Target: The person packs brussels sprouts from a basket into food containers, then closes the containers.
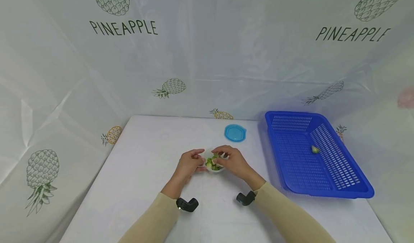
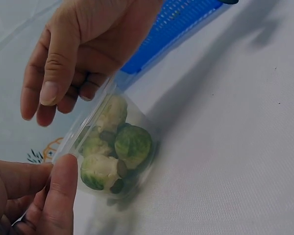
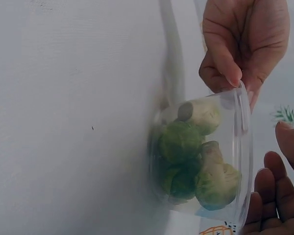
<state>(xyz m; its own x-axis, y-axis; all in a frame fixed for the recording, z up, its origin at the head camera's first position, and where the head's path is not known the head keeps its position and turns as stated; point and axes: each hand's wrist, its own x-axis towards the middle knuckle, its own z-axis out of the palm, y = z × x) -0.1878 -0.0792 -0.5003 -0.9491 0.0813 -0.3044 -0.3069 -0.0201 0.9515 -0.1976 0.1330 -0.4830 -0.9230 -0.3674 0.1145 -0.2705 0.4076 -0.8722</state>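
A clear plastic container [image 3: 242, 115] holds several Brussels sprouts [image 2: 132, 145], green with pale stem ends, seen through its wall in both wrist views. My left hand [image 1: 190, 163] pinches the container's rim between thumb and fingers, on its left side. Over the opposite side of the opening hovers my right hand [image 1: 235, 161], its fingers loosely bent. Nothing shows between the right thumb and fingers in the wrist views. In the right wrist view, the right fingertips lie close to the rim; whether they touch it I cannot tell.
A blue plastic lid [image 1: 235, 133] lies on the white table behind the container. To the right stands a large blue basket [image 1: 292, 160] with one Brussels sprout [image 1: 315, 149] in it. A pineapple-print sheet [image 1: 207, 56] hangs along the table's back and sides.
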